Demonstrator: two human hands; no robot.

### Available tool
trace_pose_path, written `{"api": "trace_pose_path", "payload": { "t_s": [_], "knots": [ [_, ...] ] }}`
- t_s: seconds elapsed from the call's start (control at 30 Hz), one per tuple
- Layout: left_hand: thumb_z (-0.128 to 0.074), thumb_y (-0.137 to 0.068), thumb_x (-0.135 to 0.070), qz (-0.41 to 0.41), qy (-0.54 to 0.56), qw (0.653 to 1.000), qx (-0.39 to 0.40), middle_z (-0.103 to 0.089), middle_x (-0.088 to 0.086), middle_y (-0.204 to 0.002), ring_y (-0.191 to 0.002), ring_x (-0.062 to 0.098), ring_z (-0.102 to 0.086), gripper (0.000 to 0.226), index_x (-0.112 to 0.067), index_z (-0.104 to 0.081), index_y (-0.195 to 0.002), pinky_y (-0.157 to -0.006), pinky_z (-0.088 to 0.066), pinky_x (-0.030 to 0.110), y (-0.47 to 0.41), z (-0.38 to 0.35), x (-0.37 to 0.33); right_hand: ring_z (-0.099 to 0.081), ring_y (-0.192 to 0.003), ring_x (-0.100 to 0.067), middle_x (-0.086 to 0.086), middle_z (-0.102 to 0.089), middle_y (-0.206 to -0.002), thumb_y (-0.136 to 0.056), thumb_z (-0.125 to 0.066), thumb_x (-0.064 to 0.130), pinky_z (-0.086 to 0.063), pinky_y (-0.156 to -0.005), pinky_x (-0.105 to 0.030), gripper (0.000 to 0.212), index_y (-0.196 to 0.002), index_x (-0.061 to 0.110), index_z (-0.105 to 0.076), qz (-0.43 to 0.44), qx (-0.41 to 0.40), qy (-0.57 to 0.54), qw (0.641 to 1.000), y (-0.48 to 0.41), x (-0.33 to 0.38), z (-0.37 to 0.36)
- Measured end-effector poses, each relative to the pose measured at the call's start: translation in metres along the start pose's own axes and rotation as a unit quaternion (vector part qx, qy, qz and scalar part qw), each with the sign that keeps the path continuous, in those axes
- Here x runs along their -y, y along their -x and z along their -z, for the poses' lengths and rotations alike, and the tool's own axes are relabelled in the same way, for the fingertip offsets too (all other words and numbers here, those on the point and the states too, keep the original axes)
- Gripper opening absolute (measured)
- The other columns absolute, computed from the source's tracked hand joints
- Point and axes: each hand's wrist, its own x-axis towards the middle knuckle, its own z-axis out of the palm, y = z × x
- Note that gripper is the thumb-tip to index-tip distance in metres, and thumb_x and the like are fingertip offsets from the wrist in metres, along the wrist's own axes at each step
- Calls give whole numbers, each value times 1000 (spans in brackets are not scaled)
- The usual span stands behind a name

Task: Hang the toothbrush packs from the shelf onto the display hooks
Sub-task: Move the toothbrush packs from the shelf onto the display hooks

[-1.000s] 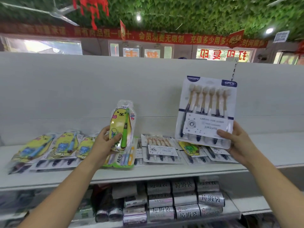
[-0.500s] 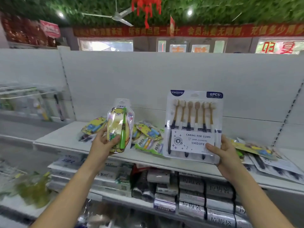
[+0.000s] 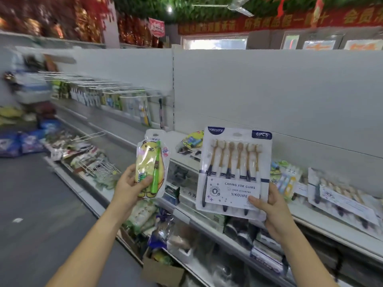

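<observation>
My left hand (image 3: pixel 129 186) grips a yellow bear-shaped kids' toothbrush pack (image 3: pixel 152 162) with a green brush, held upright. My right hand (image 3: pixel 271 212) holds a large white six-brush pack (image 3: pixel 234 172) by its lower right corner, also upright. Both packs are raised in front of the white shelf (image 3: pixel 310 214). More toothbrush packs (image 3: pixel 339 195) lie flat on that shelf to the right, blurred. Metal display hooks (image 3: pixel 99 83) stick out from the back panel at the upper left, several with hanging packs (image 3: pixel 124 102).
A bare wire hook (image 3: pixel 89 135) juts out lower down at left. Lower shelves hold boxed goods (image 3: pixel 267 257) and bags. A cardboard box (image 3: pixel 161 270) stands on the floor below. The grey aisle floor (image 3: pixel 41 204) opens to the left, with blue bags (image 3: pixel 22 141) farther off.
My view has swung left along the aisle, bringing the display hooks into sight. Both hands have moved left with their packs, away from the packs on the shelf.
</observation>
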Motion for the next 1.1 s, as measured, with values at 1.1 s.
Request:
{"api": "trace_pose_path", "payload": {
  "t_s": [1.1],
  "knots": [
    [-67,-94,-7,254,20,928,-272,-77,-3,-106,-86,21,-77,36,-28,-55,-121,-72,-62,44,-32,472,158,-72,-108,-31,-10,-75,-116,-71,-82,6,-56,-94,-52,62,-127,16,-57,-358,193,93,909,-140,-383,-421]
  ]
}}
